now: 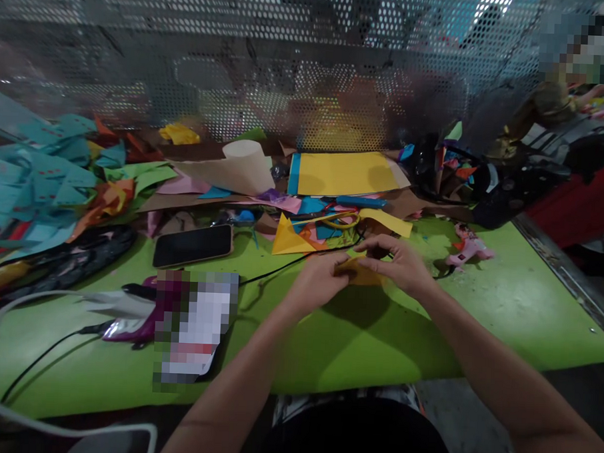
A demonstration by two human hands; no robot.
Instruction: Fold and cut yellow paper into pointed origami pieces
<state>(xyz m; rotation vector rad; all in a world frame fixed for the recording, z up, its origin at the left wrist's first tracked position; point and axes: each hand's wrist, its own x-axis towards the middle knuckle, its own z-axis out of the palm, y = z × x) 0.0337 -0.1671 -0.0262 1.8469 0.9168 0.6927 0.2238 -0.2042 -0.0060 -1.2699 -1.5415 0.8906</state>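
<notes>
My left hand (318, 279) and my right hand (399, 263) meet over the green table (503, 309), both pinching a small yellow-orange piece of paper (362, 274) between them. The fingers of both hands are curled onto the paper. A yellow paper triangle (286, 239) lies just beyond my left hand. Yellow-handled scissors (340, 218) rest among coloured scraps behind the hands.
A black phone (193, 245) lies left of centre, a pink glue gun (468, 250) at right. A yellow sheet (347, 173) and a paper roll (247, 164) sit at the back before a perforated metal panel (268, 78). Teal paper cut-outs (38, 175) pile up at left; cables cross the near-left table.
</notes>
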